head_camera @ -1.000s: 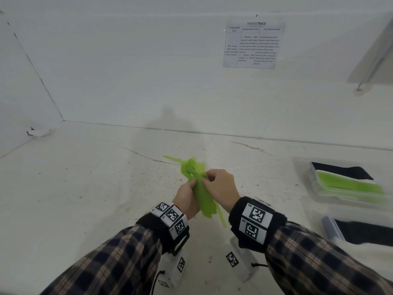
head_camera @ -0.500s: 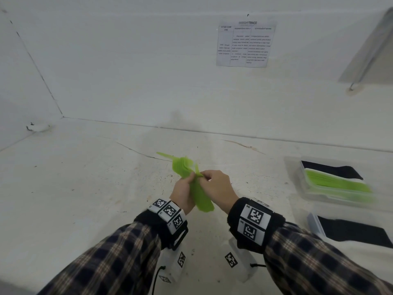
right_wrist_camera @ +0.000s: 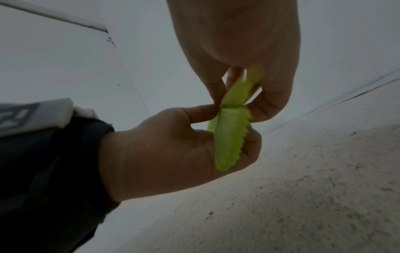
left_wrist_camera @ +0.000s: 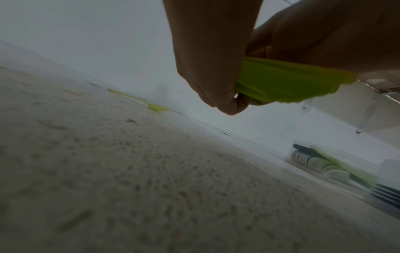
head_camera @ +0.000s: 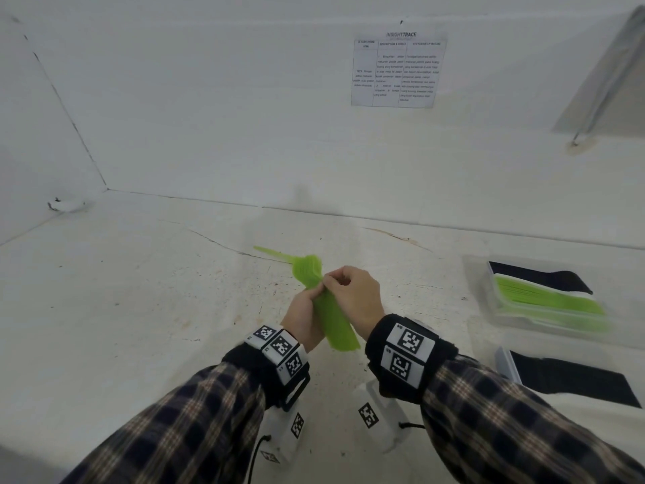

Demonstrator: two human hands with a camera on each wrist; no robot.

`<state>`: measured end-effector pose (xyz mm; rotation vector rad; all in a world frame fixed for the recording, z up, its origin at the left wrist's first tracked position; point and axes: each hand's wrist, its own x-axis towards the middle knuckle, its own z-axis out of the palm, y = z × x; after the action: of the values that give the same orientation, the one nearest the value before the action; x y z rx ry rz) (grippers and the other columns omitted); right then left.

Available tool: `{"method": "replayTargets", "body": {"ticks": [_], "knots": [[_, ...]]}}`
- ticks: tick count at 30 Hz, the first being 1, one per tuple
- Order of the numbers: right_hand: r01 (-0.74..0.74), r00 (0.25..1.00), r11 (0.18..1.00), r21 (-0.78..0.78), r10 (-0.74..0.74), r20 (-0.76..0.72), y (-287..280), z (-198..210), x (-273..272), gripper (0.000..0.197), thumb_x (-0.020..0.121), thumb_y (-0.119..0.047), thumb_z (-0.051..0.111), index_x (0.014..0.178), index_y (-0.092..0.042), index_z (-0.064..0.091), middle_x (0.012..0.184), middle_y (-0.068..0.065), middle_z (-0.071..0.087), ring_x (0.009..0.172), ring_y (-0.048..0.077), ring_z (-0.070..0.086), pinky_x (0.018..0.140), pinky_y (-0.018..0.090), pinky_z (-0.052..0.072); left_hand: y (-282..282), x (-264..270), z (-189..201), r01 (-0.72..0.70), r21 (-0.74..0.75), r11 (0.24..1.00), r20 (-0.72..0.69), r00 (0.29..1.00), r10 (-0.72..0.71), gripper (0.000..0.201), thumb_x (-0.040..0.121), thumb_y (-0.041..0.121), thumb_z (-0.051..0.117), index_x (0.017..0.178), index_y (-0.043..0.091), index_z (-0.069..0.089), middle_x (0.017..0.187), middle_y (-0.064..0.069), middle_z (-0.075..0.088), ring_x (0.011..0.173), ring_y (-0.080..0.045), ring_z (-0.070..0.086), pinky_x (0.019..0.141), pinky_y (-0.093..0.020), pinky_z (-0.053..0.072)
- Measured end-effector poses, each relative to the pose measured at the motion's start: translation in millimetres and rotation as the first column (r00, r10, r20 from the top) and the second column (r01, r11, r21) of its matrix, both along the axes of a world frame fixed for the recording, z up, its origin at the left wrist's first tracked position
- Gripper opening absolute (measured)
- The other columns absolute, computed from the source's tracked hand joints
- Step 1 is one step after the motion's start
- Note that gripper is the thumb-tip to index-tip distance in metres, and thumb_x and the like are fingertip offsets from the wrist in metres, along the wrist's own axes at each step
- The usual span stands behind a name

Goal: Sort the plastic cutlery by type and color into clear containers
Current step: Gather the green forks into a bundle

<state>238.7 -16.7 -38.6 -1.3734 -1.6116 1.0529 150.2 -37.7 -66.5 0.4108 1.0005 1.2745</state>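
Observation:
Both hands hold a stacked bundle of lime-green plastic cutlery (head_camera: 336,323) just above the table, heads pointing away from me. My left hand (head_camera: 316,295) grips the bundle from the left, fingers curled round it (right_wrist_camera: 229,142). My right hand (head_camera: 330,279) pinches the bundle near its heads (left_wrist_camera: 281,82). One loose green spoon (head_camera: 268,253) lies on the table beyond the hands (left_wrist_camera: 138,101). A clear container (head_camera: 488,309) at the right holds green and black cutlery.
A second clear container (head_camera: 504,361) with black cutlery sits nearer me at the right edge. The white table (head_camera: 139,326) is cracked and speckled, with white walls behind and to the left. A printed sheet (head_camera: 398,69) hangs on the back wall.
A thin green piece that stuck out below the bundle a second ago no longer shows; the bundle looks evened. Both hands keep their hold and have barely shifted.

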Motion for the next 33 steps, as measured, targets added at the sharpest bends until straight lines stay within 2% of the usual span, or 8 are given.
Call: {"method": "replayTargets", "body": {"ticks": [6, 9, 10, 13, 15, 21, 27, 33], "knots": [[-0.101, 0.986, 0.989, 0.107, 0.084, 0.147, -11, 5, 3, 0.024, 0.086, -0.011, 0.059, 0.107, -0.001, 0.068, 0.104, 0.012, 0.068, 0.092, 0.019, 0.061, 0.075, 0.015, 0.042, 2, -2, 1, -0.067, -0.035, 0.997, 0.025, 0.997, 0.068, 0.037, 0.101, 0.025, 0.032, 0.107, 0.003, 0.060, 0.100, -0.015, 0.065, 0.092, -0.025, 0.062, 0.070, -0.036, 0.047], [-0.133, 0.978, 0.983, 0.128, 0.110, 0.176, -13, 5, 4, 0.023, 0.080, -0.016, 0.068, 0.098, -0.003, 0.070, 0.093, 0.011, 0.069, 0.071, 0.010, 0.056, 0.063, 0.006, 0.041, 4, -1, 2, -0.098, -0.043, 0.994, 0.020, 0.995, 0.098, 0.037, 0.100, 0.022, 0.029, 0.101, 0.002, 0.060, 0.097, -0.015, 0.063, 0.088, -0.024, 0.061, 0.067, -0.034, 0.047], [-0.122, 0.979, 0.984, 0.131, 0.098, 0.178, -12, 4, 4, 0.021, 0.077, -0.018, 0.070, 0.093, -0.004, 0.071, 0.089, 0.011, 0.069, 0.070, 0.012, 0.058, 0.061, 0.008, 0.044, 5, 0, 2, -0.089, -0.036, 0.995, -0.006, 0.996, 0.089, 0.036, 0.099, 0.020, 0.028, 0.100, 0.003, 0.060, 0.095, -0.014, 0.063, 0.086, -0.022, 0.061, 0.065, -0.033, 0.047], [-0.081, 0.979, 0.991, 0.105, 0.059, 0.195, -7, 3, 4, 0.019, 0.070, -0.018, 0.070, 0.083, -0.005, 0.070, 0.079, 0.012, 0.069, 0.076, 0.025, 0.066, 0.070, 0.038, 0.055, 3, 5, 7, -0.056, -0.011, 0.998, -0.083, 0.995, 0.055, 0.033, 0.098, 0.013, 0.029, 0.095, 0.008, 0.061, 0.086, -0.008, 0.063, 0.075, -0.018, 0.059, 0.058, -0.030, 0.048], [-0.059, 0.979, 0.995, 0.080, 0.042, 0.200, -7, 5, 7, 0.023, 0.067, -0.017, 0.070, 0.086, -0.005, 0.070, 0.081, 0.011, 0.070, 0.078, 0.025, 0.066, 0.074, 0.042, 0.055, 1, 10, 11, -0.021, 0.017, 1.000, -0.094, 0.995, 0.022, 0.031, 0.098, 0.010, 0.031, 0.095, 0.010, 0.063, 0.085, -0.007, 0.064, 0.075, -0.017, 0.059, 0.060, -0.033, 0.050], [0.053, 0.991, 0.998, 0.045, -0.058, 0.121, -9, 11, 21, 0.034, 0.068, -0.017, 0.073, 0.101, -0.007, 0.068, 0.095, 0.005, 0.069, 0.081, 0.012, 0.062, 0.069, 0.016, 0.047, -6, 26, 19, 0.043, 0.026, 0.999, -0.122, 0.992, -0.040, 0.031, 0.101, 0.027, 0.036, 0.097, 0.017, 0.065, 0.090, -0.003, 0.065, 0.078, -0.016, 0.059, 0.061, -0.030, 0.049], [0.153, 0.988, 0.988, -0.010, -0.153, 0.026, -13, 13, 39, 0.043, 0.074, -0.020, 0.074, 0.114, -0.009, 0.063, 0.107, 0.002, 0.066, 0.097, 0.013, 0.061, 0.085, 0.021, 0.048, -12, 41, 20, 0.175, 0.003, 0.985, -0.112, 0.979, -0.173, 0.044, 0.102, 0.042, 0.024, 0.107, 0.016, 0.059, 0.095, -0.006, 0.062, 0.078, -0.021, 0.060, 0.067, -0.036, 0.050], [0.242, 0.941, 0.956, -0.164, -0.273, -0.200, -13, 11, 61, 0.048, 0.078, -0.015, 0.072, 0.122, -0.007, 0.055, 0.102, 0.001, 0.062, 0.098, 0.018, 0.063, 0.089, 0.038, 0.053, -15, 66, 13, 0.297, 0.108, 0.949, -0.488, 0.847, -0.210, 0.051, 0.102, 0.043, 0.010, 0.116, 0.014, 0.050, 0.075, -0.002, 0.054, 0.043, -0.008, 0.042, 0.041, -0.022, 0.034]]}}
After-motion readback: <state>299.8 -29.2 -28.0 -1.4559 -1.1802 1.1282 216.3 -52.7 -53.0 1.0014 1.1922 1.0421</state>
